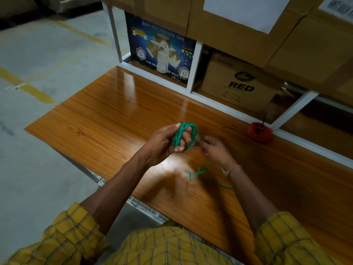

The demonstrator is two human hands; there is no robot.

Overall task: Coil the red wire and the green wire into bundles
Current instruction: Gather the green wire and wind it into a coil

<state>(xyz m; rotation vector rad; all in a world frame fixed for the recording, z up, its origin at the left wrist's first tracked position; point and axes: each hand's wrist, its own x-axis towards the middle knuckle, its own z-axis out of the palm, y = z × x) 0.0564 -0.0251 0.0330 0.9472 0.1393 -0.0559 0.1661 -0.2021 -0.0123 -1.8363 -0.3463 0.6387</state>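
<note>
Green wire point(184, 135), thin and glossy, sits at frame centre as several loose loops wound round the fingers of the left hand point(164, 145), which grips them. Its slack tail trails across the wooden table point(107, 119) below the right hand point(214, 148), which pinches a strand. Red wire point(259, 132), already a tight bundle, lies at right.

wooden table point(107, 119), cardboard boxes point(236, 87), white rack point(196, 60)
</note>
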